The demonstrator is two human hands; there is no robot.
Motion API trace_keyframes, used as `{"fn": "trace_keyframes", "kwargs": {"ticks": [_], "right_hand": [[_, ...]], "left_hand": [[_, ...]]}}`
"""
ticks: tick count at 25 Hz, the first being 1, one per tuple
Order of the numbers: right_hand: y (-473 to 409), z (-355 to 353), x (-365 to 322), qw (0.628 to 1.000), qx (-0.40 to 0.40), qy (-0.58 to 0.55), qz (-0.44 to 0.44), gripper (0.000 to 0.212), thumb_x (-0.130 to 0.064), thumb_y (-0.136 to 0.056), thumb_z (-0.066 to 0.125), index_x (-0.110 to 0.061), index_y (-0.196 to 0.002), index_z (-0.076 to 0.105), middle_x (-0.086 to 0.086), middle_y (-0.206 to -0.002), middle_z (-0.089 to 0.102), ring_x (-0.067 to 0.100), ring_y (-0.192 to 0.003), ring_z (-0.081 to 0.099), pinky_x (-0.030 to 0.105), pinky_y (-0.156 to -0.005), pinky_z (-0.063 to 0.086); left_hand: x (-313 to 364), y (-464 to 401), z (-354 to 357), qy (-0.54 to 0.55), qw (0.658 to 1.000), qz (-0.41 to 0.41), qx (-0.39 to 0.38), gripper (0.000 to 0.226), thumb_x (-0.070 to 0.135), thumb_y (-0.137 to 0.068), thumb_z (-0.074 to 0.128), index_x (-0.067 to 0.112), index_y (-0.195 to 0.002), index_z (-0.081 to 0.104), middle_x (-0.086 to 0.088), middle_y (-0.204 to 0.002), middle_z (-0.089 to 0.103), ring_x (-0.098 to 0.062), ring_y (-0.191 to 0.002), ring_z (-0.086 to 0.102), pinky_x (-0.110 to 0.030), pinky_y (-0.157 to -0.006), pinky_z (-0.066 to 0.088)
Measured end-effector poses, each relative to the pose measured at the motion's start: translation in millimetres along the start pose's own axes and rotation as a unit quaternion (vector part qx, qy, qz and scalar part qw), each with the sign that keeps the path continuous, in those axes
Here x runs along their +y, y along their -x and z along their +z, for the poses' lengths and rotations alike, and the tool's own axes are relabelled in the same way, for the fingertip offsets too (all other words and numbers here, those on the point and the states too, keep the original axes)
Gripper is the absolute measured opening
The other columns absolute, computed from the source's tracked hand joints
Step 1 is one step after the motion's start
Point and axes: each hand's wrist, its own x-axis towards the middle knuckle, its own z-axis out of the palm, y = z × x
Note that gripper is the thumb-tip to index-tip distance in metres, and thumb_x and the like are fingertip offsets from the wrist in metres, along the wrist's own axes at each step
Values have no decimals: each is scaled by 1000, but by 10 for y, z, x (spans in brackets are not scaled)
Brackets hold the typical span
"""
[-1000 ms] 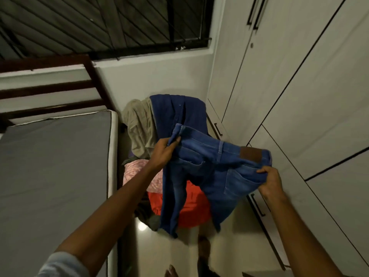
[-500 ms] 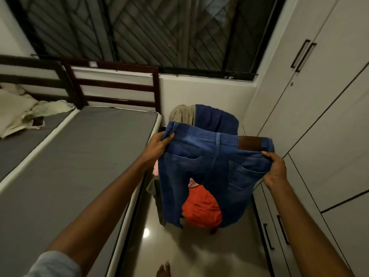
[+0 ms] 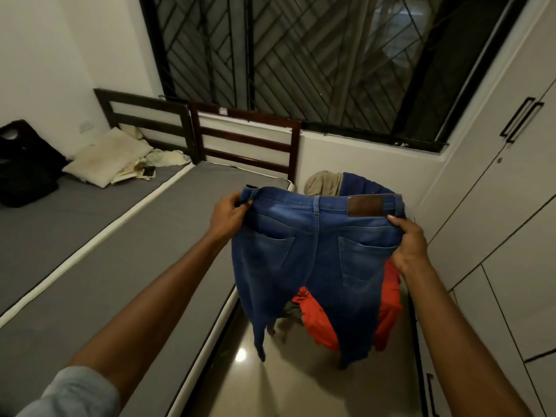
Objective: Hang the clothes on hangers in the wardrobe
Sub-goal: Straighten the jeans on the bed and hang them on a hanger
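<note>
Blue jeans (image 3: 313,260) held up by waistband, stretched btwn left hand (image 3: 229,217) and right hand (image 3: 409,245), both pinching the corners. Legs dangling below hands, orange garment (image 3: 319,320) just behind. Wardrobe (image 3: 496,206) right of right hand.

Left arm: light grey-blue sleeve (image 3: 75,392) pushed up near elbow, forearm bare. Right arm bare as far as visible. No rings or watch on left hand (image 3: 230,216), right hand (image 3: 409,248)

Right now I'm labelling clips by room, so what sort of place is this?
Most likely a bedroom: a bed with a grey mattress and pillow, a built-in wardrobe with closed doors, and a heap of clothes behind the blue jeans held up by both hands.
</note>
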Motion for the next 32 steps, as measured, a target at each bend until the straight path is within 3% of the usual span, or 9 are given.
{"fn": "trace_keyframes", "kwargs": {"ticks": [5,9,11,14,17,22,24,28,32], "right_hand": [[310,648,-130,992,-127,-20,11,26,-7,-93,53,-9,-103,77,10,-97,78,24,-90,74,33,-81,60],[569,1206,49,985,-168,-9,31,21,-9,-77,54,-13,-71,74,4,-76,70,20,-76,66,32,-75,55],[658,1563,200,982,-182,-31,48,10,-9,-78,56,-10,-81,65,6,-79,65,20,-79,61,32,-77,54],[768,2168,360,970,-239,-15,30,16,-5,-86,57,-10,-94,70,10,-90,70,24,-88,67,40,-88,56],[887,2788,557,963,-264,57,-7,17,4,-93,57,-2,-100,72,12,-93,77,32,-90,73,35,-79,62],[945,3423,1045,919,-386,-9,74,49,6,-89,49,6,-139,52,28,-138,59,40,-128,59,46,-107,50],[915,3476,1091,902,-419,-51,90,57,13,-86,43,7,-142,49,26,-144,56,38,-134,56,47,-111,48],[587,3359,1320,965,-237,107,-42,40,19,-81,51,0,-110,70,18,-115,73,31,-104,73,42,-84,56],[39,3016,1842,933,-187,308,23,96,19,-66,74,-15,-151,43,12,-139,51,32,-121,56,29,-70,60]], "left_hand": [[49,-166,-376,-121,989,-16,79,23,22,-99,52,32,-115,66,0,-103,71,-19,-95,69,-48,-87,60],[199,-169,-523,-131,986,-5,101,28,17,-101,55,24,-128,62,-4,-111,70,-17,-95,68,-42,-86,61],[187,-157,-572,-87,993,-33,71,36,31,-101,60,21,-135,54,-4,-119,66,-19,-98,69,-43,-86,62],[273,-103,-680,50,993,-106,22,87,75,-81,66,17,-142,44,-5,-131,52,-23,-109,63,-44,-86,62],[408,-106,-831,35,991,-91,-91,64,81,-74,63,25,-105,61,-4,-107,67,-24,-99,69,-43,-84,62],[124,-338,-1318,43,994,-96,-24,52,58,-79,78,19,-109,61,-6,-105,71,-22,-98,71,-42,-89,61],[29,-411,-1549,105,991,-85,14,25,34,-93,71,12,-102,65,-14,-101,73,-31,-98,72,-49,-89,60],[-84,-569,-1924,147,985,-93,8,16,20,-98,67,11,-110,63,-16,-107,73,-27,-97,74,-44,-88,62],[-26,-667,-2214,197,977,-82,-22,30,13,-96,68,2,-121,56,-13,-105,71,-20,-89,73,-31,-77,62]]}}
